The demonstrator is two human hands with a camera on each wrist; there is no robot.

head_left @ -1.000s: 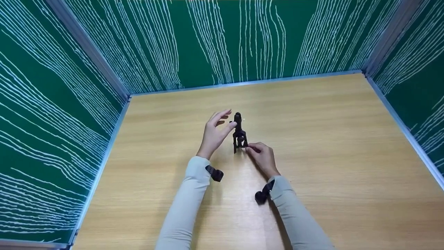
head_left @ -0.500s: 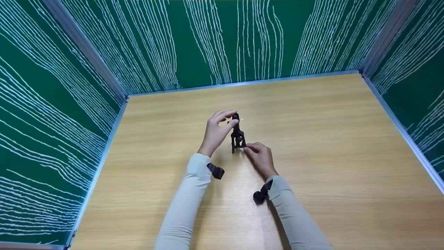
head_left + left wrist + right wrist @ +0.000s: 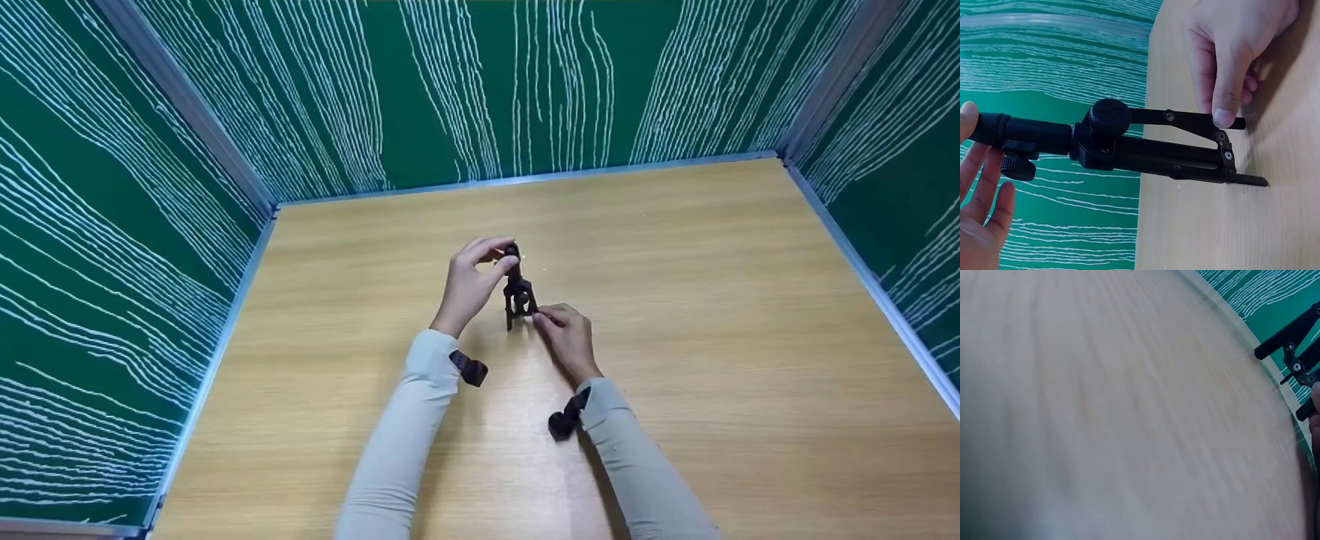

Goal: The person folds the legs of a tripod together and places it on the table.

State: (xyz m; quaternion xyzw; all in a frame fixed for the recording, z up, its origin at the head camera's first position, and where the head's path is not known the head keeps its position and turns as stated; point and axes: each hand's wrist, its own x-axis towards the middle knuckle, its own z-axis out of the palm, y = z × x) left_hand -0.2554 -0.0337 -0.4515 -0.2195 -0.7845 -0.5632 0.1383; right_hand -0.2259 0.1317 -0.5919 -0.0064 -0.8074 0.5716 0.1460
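Note:
A small black tripod (image 3: 519, 289) is upright in the middle of the table, its legs only slightly spread. My left hand (image 3: 466, 289) pinches its top end between thumb and forefinger; the other fingers are loose beside it. Low on the tripod, my right hand (image 3: 570, 341) pinches one leg between thumb and fingers. The left wrist view shows a large round knob (image 3: 1110, 116) at the tripod's middle, a smaller knob (image 3: 1018, 167) near the top, and riveted braces joining the legs. At the right wrist view's edge, leg ends (image 3: 1289, 340) and a bit of my right hand (image 3: 1315, 430) appear.
The wood-grain table (image 3: 675, 300) is bordered by blue-grey rails (image 3: 525, 180). Green panels (image 3: 435, 97) with wavy white lines rise at the back and both sides. A small black camera sits on each wrist, one left (image 3: 470, 370), one right (image 3: 562, 424).
My left hand, first apart from the tripod's top with fingers spread, has moved slightly right and closed on it. My right hand has kept its pinch on the leg.

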